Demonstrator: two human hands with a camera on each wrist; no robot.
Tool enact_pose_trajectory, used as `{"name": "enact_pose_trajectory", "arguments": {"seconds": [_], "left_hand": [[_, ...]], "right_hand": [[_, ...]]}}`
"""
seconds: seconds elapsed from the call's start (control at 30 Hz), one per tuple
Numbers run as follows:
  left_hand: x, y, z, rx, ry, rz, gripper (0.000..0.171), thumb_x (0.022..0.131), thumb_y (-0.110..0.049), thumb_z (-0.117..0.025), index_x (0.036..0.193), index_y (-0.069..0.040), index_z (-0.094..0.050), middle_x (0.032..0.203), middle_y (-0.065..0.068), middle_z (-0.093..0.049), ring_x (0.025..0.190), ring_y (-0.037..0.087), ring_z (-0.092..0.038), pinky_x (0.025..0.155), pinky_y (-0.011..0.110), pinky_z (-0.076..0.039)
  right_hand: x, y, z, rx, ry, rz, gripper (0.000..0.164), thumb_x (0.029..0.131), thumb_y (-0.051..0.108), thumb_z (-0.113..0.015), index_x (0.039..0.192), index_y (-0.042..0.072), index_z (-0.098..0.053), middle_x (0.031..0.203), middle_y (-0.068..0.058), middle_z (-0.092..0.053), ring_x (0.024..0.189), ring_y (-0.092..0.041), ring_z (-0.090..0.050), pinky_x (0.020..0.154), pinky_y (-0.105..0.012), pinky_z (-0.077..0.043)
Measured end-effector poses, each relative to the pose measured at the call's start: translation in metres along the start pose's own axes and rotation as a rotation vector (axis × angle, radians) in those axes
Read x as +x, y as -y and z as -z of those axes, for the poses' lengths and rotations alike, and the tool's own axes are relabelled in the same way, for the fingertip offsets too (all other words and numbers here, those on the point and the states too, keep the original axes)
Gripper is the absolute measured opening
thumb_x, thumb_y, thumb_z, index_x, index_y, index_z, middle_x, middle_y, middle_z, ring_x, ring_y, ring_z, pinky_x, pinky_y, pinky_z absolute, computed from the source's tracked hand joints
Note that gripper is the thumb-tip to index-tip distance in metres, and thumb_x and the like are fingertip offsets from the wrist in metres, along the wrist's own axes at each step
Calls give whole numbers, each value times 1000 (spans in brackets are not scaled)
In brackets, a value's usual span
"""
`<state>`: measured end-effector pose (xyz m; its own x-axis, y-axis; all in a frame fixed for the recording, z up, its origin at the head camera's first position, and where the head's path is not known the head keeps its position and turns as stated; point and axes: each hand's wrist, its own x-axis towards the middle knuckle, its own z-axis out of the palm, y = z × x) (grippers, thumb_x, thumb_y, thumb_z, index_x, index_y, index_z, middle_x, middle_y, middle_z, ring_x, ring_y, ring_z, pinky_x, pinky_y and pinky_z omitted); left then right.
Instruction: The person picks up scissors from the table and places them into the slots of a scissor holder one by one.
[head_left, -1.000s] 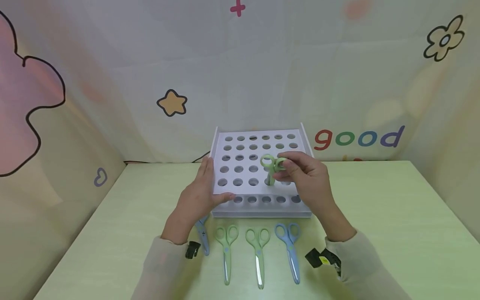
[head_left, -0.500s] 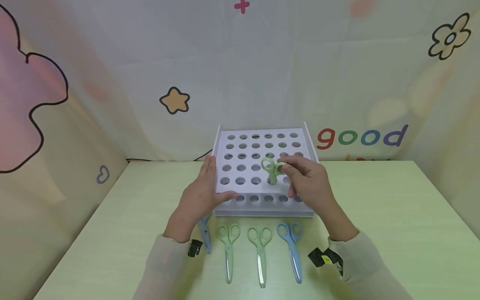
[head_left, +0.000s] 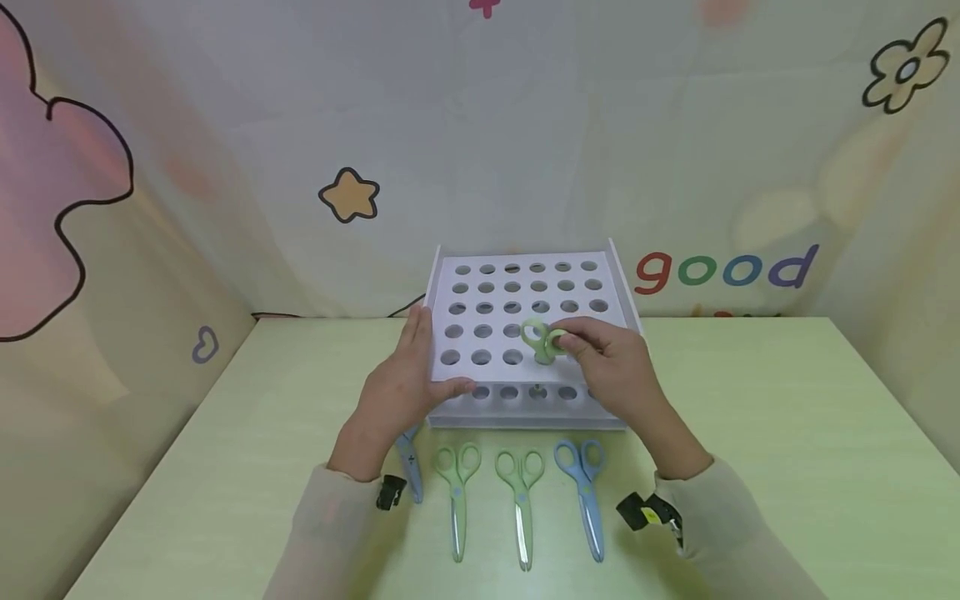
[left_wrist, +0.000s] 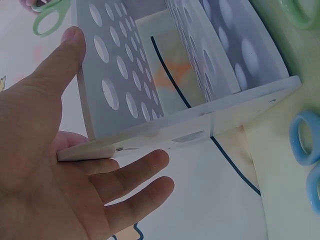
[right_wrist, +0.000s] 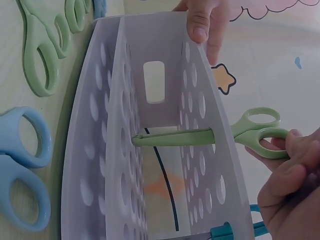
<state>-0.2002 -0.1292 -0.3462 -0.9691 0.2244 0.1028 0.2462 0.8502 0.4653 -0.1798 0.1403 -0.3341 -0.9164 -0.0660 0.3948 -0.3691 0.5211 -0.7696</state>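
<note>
My right hand (head_left: 611, 354) pinches the green scissors (right_wrist: 250, 131) by one handle loop. Their closed blades pass through a hole in the top panel of the white rack (right_wrist: 132, 37), with the tip right at a hole in the panel below. My left hand (head_left: 397, 392) rests on the rack's left side, thumb along the top panel's front edge and fingers mostly straight against the side wall. In the left wrist view, the rack's corner (left_wrist: 75, 150) lies between that thumb and the spread fingers. Beneath the right hand, a teal handled item (right_wrist: 221, 232) also goes through the top panel.
In front of the rack lie two green scissors, one left (head_left: 456, 492) and one in the middle (head_left: 521, 500), with blue scissors (head_left: 581, 492) to their right. Another blue pair (head_left: 408, 467) is partly hidden by my left wrist. A patterned cloth (head_left: 480, 125) hangs behind the table.
The green scissors have gone lower through the top panel, and their tip now shows near the lower panel's hole. My right hand has come down with them; the left stays on the rack.
</note>
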Motion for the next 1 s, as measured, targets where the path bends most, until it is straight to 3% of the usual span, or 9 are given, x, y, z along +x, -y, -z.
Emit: {"name": "enact_pose_trajectory", "arguments": {"seconds": [0.23,0.67,0.9,1.0], "left_hand": [[1,-2,1,3,4,11,122,84,-54,-79,162,-5,1,169,9,5,87,25,-59,60,33,-44],[1,-1,2,16,10,15,122,84,-54,-79,162,-5,0,169,8,5,92,25,-60,61,32,-44],[1,-2,2,2,6,12,122,83,-53,-80,162,-5,0,169,8,6,93,25,-59,61,32,-44],[1,-2,1,-7,7,9,122,84,-53,-80,162,-5,1,169,7,6,91,25,-59,62,32,-44]], "right_hand": [[1,-3,-1,-65,21,43,17,95,8,-70,110,3,-76,104,-11,-74,94,-27,-64,79,-42,-47],[2,-4,-2,-97,47,34,16,96,9,-69,110,4,-76,102,-11,-75,91,-27,-63,77,-41,-45],[0,-1,-1,-80,86,-47,18,99,11,-66,113,6,-74,96,-13,-72,45,-18,-57,56,-37,-44],[0,-1,0,-76,107,-88,20,100,13,-65,116,6,-73,91,-12,-69,45,-18,-57,57,-37,-44]]}}
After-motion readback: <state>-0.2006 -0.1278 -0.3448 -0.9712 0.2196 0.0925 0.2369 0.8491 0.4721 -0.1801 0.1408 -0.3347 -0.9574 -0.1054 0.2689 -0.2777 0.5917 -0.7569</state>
